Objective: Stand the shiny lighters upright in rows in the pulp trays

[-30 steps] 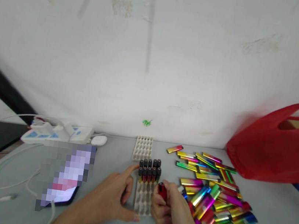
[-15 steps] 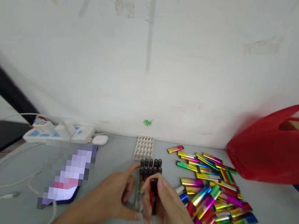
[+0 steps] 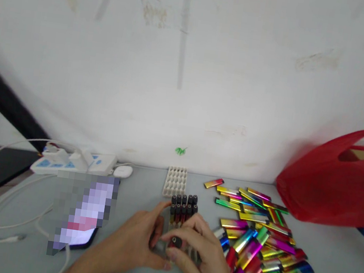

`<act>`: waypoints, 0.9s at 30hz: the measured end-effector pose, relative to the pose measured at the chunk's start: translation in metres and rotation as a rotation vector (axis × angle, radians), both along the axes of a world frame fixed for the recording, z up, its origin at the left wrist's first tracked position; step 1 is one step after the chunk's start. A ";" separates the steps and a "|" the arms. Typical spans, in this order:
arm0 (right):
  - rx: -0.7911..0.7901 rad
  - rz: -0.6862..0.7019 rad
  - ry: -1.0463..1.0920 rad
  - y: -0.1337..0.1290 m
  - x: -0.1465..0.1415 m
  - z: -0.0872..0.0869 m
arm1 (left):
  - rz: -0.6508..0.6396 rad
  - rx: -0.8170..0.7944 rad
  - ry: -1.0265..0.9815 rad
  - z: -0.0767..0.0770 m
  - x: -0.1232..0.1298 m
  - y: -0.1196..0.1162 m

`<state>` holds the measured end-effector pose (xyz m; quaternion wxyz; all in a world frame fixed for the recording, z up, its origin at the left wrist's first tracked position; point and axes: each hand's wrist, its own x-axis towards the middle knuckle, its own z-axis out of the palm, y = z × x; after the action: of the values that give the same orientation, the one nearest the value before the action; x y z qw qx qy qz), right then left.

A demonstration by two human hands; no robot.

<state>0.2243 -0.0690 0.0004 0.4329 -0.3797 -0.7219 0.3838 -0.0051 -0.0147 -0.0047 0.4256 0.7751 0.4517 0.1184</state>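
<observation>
Biggest first: a scuffed pale wall (image 3: 260, 84) rises behind a grey table (image 3: 143, 190), and a red bag (image 3: 333, 194) slumps at the right. Shiny loose lighters (image 3: 283, 245) sprawl over the right of the table. In comes the left hand (image 3: 137, 236), thumb and forefinger spread wide along the near tray (image 3: 172, 228); whether it presses on it, I can't tell. The right hand (image 3: 200, 247) pinches, thumb against finger. Beyond stands the rear tray (image 3: 175, 183), its cells showing, and in the near tray's far end two rows of standing lighters (image 3: 184, 208), black tops up.

Smallest, and centre stage: the held lighter (image 3: 174, 242), upright over the near part of that tray; whether its base is in a cell is hidden. It looks light and stiff, sturdy enough for a firm pinch, though the glossy sleeve is probably slick. Best grip, I'd say: opposite sides, just under the black top.

Against half a second ago, the right hand has brought that lighter leftward and nearer, clear of the standing rows. The left hand keeps its place, and those rows look the same.
</observation>
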 end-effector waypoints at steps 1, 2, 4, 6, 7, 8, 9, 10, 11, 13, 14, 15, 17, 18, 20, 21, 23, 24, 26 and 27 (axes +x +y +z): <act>0.013 -0.024 -0.019 0.000 -0.001 -0.002 | 0.001 -0.016 -0.004 0.002 0.000 0.000; 0.028 -0.050 -0.035 0.000 -0.001 -0.004 | 0.004 -0.028 -0.006 0.003 0.001 0.000; 0.066 -0.106 -0.055 0.001 -0.001 -0.008 | 0.011 -0.031 -0.003 0.004 0.001 0.000; 0.113 -0.156 -0.067 0.001 -0.001 -0.011 | 0.014 -0.014 0.003 0.002 0.001 0.000; 0.135 -0.176 -0.076 0.001 -0.001 -0.012 | 0.013 -0.003 0.004 0.001 0.000 0.000; 0.150 -0.191 -0.088 0.002 0.000 -0.013 | 0.012 0.003 0.005 0.000 0.000 0.000; 0.157 -0.205 -0.101 0.002 0.000 -0.014 | 0.015 0.003 0.009 -0.001 0.000 0.000; 0.153 -0.214 -0.114 0.002 0.000 -0.014 | 0.019 -0.003 0.013 -0.001 0.000 0.000; 0.139 -0.220 -0.127 0.003 0.000 -0.014 | 0.025 -0.010 0.018 0.000 0.000 0.000; 0.097 -0.223 -0.144 0.003 0.000 -0.014 | 0.034 -0.016 0.024 0.001 0.001 0.000; 0.081 -0.223 -0.147 0.004 0.000 -0.014 | 0.037 -0.017 0.023 0.002 0.001 0.000; 0.071 -0.223 -0.147 0.004 0.000 -0.014 | 0.037 -0.018 0.022 0.002 0.001 0.000; 0.065 -0.227 -0.145 0.004 -0.001 -0.015 | 0.036 -0.031 0.023 0.003 0.002 0.000; 0.069 -0.228 -0.143 0.003 -0.001 -0.015 | 0.037 -0.039 0.025 0.003 0.001 0.000; 0.069 -0.230 -0.143 0.003 -0.001 -0.017 | 0.039 -0.040 0.029 0.003 0.001 0.000; 0.065 -0.232 -0.144 0.003 -0.002 -0.018 | 0.040 -0.033 0.030 0.002 0.001 0.000; 0.055 -0.235 -0.146 0.003 -0.002 -0.019 | 0.032 -0.022 0.029 0.002 0.000 0.000; 0.048 -0.236 -0.144 0.003 -0.002 -0.019 | 0.029 -0.022 0.030 0.002 0.000 0.000; 0.039 -0.234 -0.136 0.002 -0.003 -0.019 | 0.025 -0.031 0.029 0.001 0.000 0.000; 0.033 -0.232 -0.130 0.002 -0.002 -0.019 | 0.023 -0.037 0.027 0.001 0.000 0.000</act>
<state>0.2218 -0.0670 -0.0183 0.4327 -0.4776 -0.7059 0.2940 -0.0047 -0.0146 -0.0033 0.4323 0.7634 0.4684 0.1041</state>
